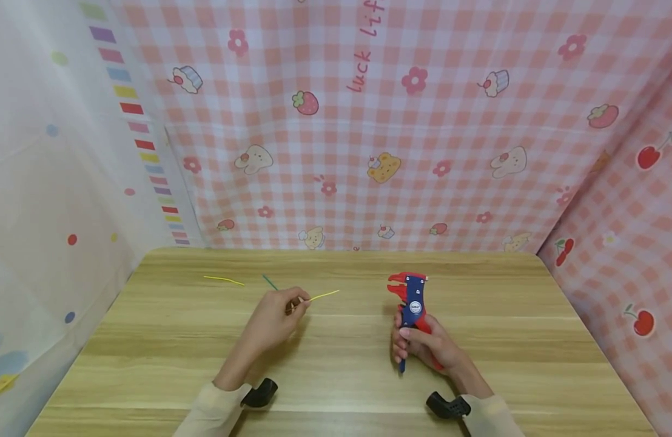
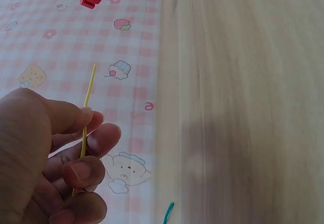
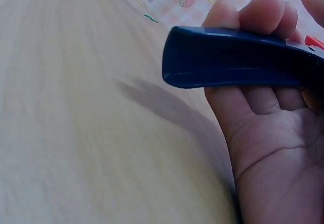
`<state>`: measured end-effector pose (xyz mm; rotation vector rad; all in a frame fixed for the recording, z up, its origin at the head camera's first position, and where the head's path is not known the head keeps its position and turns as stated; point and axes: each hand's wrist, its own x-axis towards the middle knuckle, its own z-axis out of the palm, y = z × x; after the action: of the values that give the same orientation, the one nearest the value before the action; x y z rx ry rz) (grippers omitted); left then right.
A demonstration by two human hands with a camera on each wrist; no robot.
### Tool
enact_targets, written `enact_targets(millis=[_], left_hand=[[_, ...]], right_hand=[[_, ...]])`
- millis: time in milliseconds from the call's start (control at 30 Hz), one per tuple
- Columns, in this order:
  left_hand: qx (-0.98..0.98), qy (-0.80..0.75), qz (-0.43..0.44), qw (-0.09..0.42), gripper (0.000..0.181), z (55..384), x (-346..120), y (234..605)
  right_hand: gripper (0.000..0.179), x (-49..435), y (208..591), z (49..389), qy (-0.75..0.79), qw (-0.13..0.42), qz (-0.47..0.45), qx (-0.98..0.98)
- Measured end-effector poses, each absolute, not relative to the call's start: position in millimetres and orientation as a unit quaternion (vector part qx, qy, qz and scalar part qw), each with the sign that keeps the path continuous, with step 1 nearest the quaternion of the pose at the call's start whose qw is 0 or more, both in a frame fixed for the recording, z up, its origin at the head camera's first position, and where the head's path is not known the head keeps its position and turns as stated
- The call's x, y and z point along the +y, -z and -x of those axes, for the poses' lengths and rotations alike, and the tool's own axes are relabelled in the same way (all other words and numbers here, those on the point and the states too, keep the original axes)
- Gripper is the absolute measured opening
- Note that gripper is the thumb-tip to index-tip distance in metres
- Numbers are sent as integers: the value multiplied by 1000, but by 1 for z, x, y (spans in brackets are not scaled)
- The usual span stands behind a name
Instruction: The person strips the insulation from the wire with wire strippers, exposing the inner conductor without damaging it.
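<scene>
The wood-grained surface [image 1: 336, 394] is filling the near part of the scene. Toward its far left, a loose yellow wire [image 1: 224, 280] is lying slightly bent, with a green wire [image 1: 269, 281] lying just to its right. Beyond the far edge, a pink-and-white checked cloth [image 1: 336, 136] is hanging, showing strawberries [image 1: 306, 103], cupcakes [image 1: 187, 79] and flowers [image 1: 238, 42]. At right, another checked cloth [image 1: 614, 267] is displaying cherries [image 1: 644, 323]. At left, a pale cloth [image 1: 68, 182] is carrying coloured dots [image 1: 72, 240], while coloured bars [image 1: 125, 92] are running down its right side.

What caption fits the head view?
Left fingers pinch a thin yellow wire; right fingers grip a red-and-blue plier-like tool.
</scene>
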<state>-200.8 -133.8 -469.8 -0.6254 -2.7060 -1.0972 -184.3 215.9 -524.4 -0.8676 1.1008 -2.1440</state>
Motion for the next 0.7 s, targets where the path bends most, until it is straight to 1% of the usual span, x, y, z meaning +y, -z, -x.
enact_targets(millis=[300, 700], left_hand=[[-899, 378, 208, 74, 7, 200, -126, 465], [-896, 376, 224, 76, 9, 204, -116, 463]], right_hand=[[23, 205, 523, 182, 794, 291, 326, 423], [21, 195, 524, 182, 788, 294, 320, 435]])
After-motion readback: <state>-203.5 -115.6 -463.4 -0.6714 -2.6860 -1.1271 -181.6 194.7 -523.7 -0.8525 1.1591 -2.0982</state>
